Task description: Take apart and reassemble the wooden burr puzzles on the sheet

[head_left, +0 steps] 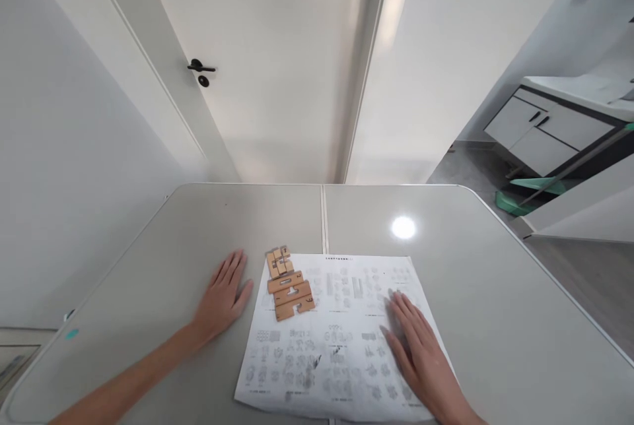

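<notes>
My left hand [221, 297] lies flat on the table, fingers stretched out, just left of the paper and holding nothing. My right hand [415, 344] rests open on the right part of a large white printed sheet [347, 313], which is covered with small grey diagrams. On the sheet's upper left lie several flat wooden puzzle pieces with cut-out notches and dark numbers. The lower wooden pieces [292, 295] sit one below another. Above them is a small cluster of interlocked wooden pieces [280, 261], partly past the sheet's edge. Neither hand touches the wooden pieces.
The grey folding table [257, 214] has a seam down its middle and a light reflection at the back right. Behind it stands a white door with a black handle [201, 67]. At the far right are a white cabinet [549, 125] and a green object [515, 203] on the floor.
</notes>
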`<state>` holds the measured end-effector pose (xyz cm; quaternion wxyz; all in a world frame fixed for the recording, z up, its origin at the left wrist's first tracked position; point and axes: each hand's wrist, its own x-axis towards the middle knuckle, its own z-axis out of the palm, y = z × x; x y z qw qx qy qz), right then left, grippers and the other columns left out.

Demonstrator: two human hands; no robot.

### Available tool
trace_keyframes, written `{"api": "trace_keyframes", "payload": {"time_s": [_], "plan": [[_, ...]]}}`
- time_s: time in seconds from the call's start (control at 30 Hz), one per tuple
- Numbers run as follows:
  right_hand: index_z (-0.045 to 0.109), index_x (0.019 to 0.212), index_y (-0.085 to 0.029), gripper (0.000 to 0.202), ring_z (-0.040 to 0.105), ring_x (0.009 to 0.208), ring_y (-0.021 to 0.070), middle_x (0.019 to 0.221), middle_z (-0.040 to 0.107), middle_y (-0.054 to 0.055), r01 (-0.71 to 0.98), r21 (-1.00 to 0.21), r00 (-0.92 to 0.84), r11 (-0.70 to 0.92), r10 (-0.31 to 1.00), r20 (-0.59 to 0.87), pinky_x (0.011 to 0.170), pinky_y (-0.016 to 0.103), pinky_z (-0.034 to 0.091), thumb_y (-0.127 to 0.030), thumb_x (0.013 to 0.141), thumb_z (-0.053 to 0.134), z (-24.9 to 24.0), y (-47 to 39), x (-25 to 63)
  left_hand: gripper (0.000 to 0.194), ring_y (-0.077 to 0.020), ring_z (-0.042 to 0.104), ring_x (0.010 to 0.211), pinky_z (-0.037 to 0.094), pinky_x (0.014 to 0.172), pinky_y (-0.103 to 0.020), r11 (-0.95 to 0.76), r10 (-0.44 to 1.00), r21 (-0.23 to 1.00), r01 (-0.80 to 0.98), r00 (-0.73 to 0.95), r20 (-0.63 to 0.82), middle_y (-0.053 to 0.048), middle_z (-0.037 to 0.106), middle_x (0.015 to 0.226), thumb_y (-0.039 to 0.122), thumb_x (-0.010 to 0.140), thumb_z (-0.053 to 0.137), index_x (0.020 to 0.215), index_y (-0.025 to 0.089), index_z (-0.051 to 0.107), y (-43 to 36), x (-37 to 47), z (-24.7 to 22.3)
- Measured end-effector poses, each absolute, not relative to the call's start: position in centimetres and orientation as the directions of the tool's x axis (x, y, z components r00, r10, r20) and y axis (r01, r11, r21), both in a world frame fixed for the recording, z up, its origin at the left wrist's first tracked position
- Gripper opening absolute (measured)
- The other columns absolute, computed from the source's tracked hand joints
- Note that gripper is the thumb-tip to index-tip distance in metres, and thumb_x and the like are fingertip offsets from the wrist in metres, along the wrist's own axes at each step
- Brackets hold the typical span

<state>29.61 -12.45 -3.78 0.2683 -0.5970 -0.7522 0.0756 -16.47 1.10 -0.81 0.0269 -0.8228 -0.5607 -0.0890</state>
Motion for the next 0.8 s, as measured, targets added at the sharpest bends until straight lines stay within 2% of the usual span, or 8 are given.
{"api": "trace_keyframes", "payload": {"time_s": [0.13,0.27,0.53,0.8], "plan": [[0.029,0.166,-0.030,0.061,0.037,0.154,0.0360,0.169,0.037,0.006,0.873,-0.399,-0.156,0.280,0.936,0.316,0.123,0.061,0.040,-0.035,0.108,0.048,-4.1,-12.4,29.9,0.075,-0.0319,0.027,0.159,0.028,0.128,-0.055,-0.417,0.897,0.041,0.908,0.404,0.179,-0.013,0.030,0.171,0.044,0.105,0.042,0.169,0.018,0.011,-1.6,-15.9,-0.9],[0.030,0.166,-0.030,0.061,0.036,0.154,0.0352,0.169,0.037,0.006,0.879,-0.389,-0.156,0.277,0.936,0.314,0.123,0.061,0.040,-0.034,0.108,0.048,-4.0,-12.4,29.7,0.074,-0.0303,0.031,0.157,0.029,0.128,-0.054,-0.407,0.898,0.041,0.912,0.392,0.200,-0.010,0.030,0.172,0.038,0.106,0.040,0.169,0.022,0.005,-4.4,-15.3,-1.0],[0.036,0.163,-0.029,0.057,0.037,0.154,0.0328,0.167,0.040,0.006,0.868,-0.421,-0.134,0.265,0.939,0.315,0.123,0.059,0.041,-0.032,0.108,0.048,-3.9,-12.3,29.6,0.075,-0.0304,0.037,0.155,0.035,0.125,-0.053,-0.418,0.889,0.003,0.908,0.409,0.206,-0.009,0.033,0.170,0.031,0.105,0.039,0.169,0.023,0.001,-7.6,-14.6,-1.1],[0.045,0.159,-0.029,0.052,0.042,0.152,0.0333,0.163,0.047,0.004,0.847,-0.483,-0.075,0.224,0.948,0.309,0.121,0.059,0.044,-0.036,0.107,0.049,-3.7,-12.4,29.6,0.076,-0.0304,0.036,0.155,0.035,0.125,-0.054,-0.399,0.900,0.051,0.916,0.380,0.212,-0.009,0.035,0.170,0.034,0.105,0.043,0.170,0.025,0.002,-7.9,-14.0,-0.4]]}}
